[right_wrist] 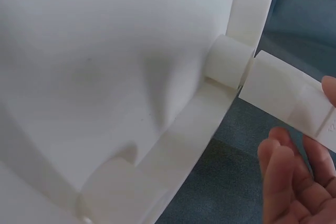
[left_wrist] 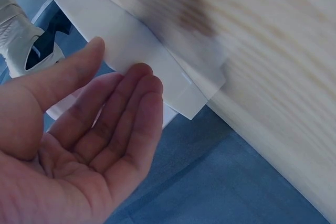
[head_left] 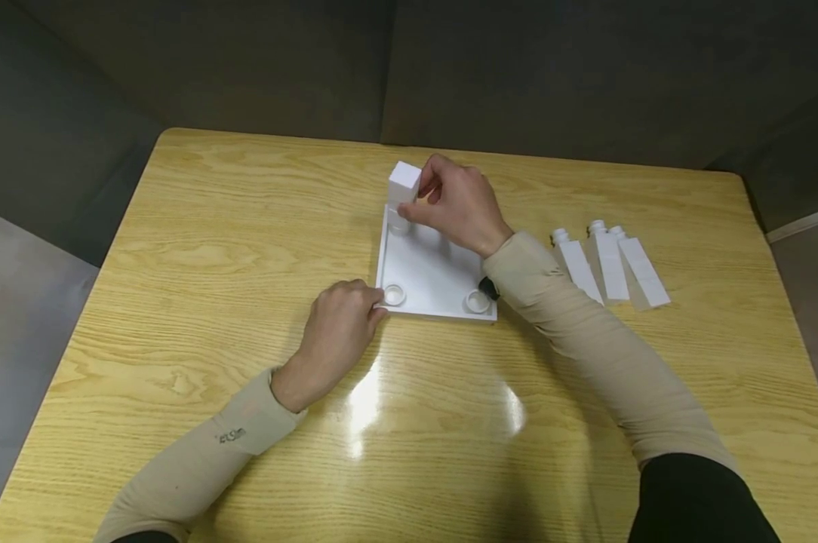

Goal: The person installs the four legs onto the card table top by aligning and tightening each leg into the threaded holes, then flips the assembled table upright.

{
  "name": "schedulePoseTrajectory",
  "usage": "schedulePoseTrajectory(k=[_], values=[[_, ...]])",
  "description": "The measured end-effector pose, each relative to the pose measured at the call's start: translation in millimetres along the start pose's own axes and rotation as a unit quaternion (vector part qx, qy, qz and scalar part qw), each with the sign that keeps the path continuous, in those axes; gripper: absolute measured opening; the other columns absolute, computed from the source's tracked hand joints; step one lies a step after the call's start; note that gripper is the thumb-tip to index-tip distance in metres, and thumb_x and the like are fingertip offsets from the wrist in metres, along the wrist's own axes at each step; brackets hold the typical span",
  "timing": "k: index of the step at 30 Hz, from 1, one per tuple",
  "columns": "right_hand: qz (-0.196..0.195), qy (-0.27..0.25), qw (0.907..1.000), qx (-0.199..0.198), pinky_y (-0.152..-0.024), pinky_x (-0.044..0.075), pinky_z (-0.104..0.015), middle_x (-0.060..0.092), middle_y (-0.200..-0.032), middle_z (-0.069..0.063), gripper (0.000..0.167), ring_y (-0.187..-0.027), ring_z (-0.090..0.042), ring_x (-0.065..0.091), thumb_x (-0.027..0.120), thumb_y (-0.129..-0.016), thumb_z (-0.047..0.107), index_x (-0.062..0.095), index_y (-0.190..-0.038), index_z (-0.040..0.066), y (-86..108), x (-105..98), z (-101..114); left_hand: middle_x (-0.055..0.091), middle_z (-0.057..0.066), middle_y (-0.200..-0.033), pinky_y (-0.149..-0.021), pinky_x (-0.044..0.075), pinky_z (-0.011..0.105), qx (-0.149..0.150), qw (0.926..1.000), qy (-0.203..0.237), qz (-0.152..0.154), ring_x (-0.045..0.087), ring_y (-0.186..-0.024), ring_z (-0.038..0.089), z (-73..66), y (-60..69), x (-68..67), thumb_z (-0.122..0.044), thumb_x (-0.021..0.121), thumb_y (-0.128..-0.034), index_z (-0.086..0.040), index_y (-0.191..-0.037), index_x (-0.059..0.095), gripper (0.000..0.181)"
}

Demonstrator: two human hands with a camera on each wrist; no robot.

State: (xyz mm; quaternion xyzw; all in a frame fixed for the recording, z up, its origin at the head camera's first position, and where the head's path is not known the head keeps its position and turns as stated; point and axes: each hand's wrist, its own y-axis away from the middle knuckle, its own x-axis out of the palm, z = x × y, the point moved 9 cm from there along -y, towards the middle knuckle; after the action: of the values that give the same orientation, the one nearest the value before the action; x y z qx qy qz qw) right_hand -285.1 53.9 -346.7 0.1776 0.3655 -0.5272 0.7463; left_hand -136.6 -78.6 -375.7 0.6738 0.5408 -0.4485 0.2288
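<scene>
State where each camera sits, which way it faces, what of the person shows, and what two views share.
Head: worn on the head, facing forward and down at the table, white tray and white post; left hand, right hand and sleeved forearms show.
Left wrist: on that wrist, facing a white panel past the left hand, largely visible.
Right wrist: on that wrist, facing tray and post; part of the right hand shows.
Head and right wrist share tray and post.

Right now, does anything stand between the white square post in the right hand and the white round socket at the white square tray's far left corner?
Nothing visible does: the post in the right hand sits end-on at the socket. The left hand holds the tray's near left corner, well away.
</scene>
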Motion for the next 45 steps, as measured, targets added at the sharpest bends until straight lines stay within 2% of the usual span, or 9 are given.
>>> schedulePoseTrajectory(k=[4, 10, 13, 17, 26, 40, 45], values=[[0.002, 0.002, 1.0000, 0.004, -0.069, 0.047, -0.033, 0.076, -0.101, -0.010, 0.040, -0.084, -0.023, 0.068, 0.091, -0.091, 0.029, 0.067, -0.110, 0.004, -0.4, 0.8, 0.0, 0.078, 0.020, -0.092, -0.075, 0.066, 0.042, -0.001, 1.0000, -0.001, 0.001, 0.077, -0.083, 0.032, 0.6, 0.8, 0.2, 0.001, 0.090, -0.0878, 0.009, -0.103, 0.081, 0.020], [0.006, 0.011, 0.9999, -0.007, -0.067, 0.044, -0.035, 0.074, -0.095, -0.009, 0.058, -0.077, -0.024, 0.065, 0.092, -0.090, 0.033, 0.067, -0.135, 0.004, -1.3, 2.1, 2.4, 0.078, 0.021, -0.092, -0.075, 0.066, 0.042, 0.000, 1.0000, -0.004, 0.003, 0.077, -0.084, 0.033, -0.2, 1.3, -0.2, 0.001, 0.090, -0.0875, 0.010, -0.103, 0.081, 0.020], [0.007, 0.012, 0.9998, -0.016, -0.067, 0.044, -0.036, 0.073, -0.093, -0.009, 0.061, -0.077, -0.024, 0.064, 0.092, -0.091, 0.034, 0.068, -0.140, 0.006, -1.8, 2.6, 4.0, 0.079, 0.021, -0.093, -0.075, 0.066, 0.041, 0.003, 1.0000, -0.006, 0.001, 0.077, -0.084, 0.033, -0.9, 1.6, -1.3, 0.001, 0.090, -0.0873, 0.010, -0.103, 0.081, 0.020], [0.006, 0.011, 0.9997, -0.023, -0.067, 0.044, -0.036, 0.072, -0.091, -0.009, 0.056, -0.076, -0.024, 0.062, 0.093, -0.091, 0.034, 0.071, -0.136, 0.007, -2.0, 2.8, 5.2, 0.079, 0.021, -0.093, -0.075, 0.066, 0.040, 0.006, 1.0000, -0.007, -0.002, 0.078, -0.084, 0.033, -1.6, 2.1, -2.4, 0.002, 0.090, -0.0872, 0.010, -0.103, 0.081, 0.020], [0.006, 0.003, 0.9999, -0.009, -0.068, 0.043, -0.034, 0.069, -0.087, -0.009, 0.052, -0.077, -0.026, 0.060, 0.095, -0.089, 0.028, 0.070, -0.128, 0.004, -2.2, 3.6, 4.1, 0.078, 0.022, -0.093, -0.075, 0.067, 0.041, 0.005, 1.0000, -0.003, -0.003, 0.078, -0.084, 0.034, -1.2, 2.5, -1.9, 0.002, 0.090, -0.0868, 0.010, -0.103, 0.081, 0.020], [0.022, -0.014, 0.9996, 0.006, -0.063, 0.047, -0.030, 0.077, -0.092, -0.011, 0.047, -0.073, -0.023, 0.068, 0.086, -0.095, 0.019, 0.066, -0.134, 0.001, -1.4, 5.5, 2.2, 0.078, 0.020, -0.091, -0.074, 0.066, 0.042, 0.004, 0.9999, -0.009, -0.005, 0.077, -0.083, 0.033, 0.6, 3.2, -1.6, 0.000, 0.090, -0.0873, 0.008, -0.101, 0.082, 0.018], [0.017, -0.010, 0.9998, 0.007, -0.064, 0.047, -0.030, 0.078, -0.092, -0.010, 0.040, -0.074, -0.023, 0.068, 0.087, -0.094, 0.020, 0.066, -0.122, 0.002, -1.0, 5.0, 1.5, 0.078, 0.020, -0.092, -0.074, 0.066, 0.042, 0.002, 1.0000, -0.008, -0.004, 0.077, -0.083, 0.033, 1.0, 3.8, -1.2, 0.000, 0.091, -0.0868, 0.009, -0.102, 0.081, 0.020]])
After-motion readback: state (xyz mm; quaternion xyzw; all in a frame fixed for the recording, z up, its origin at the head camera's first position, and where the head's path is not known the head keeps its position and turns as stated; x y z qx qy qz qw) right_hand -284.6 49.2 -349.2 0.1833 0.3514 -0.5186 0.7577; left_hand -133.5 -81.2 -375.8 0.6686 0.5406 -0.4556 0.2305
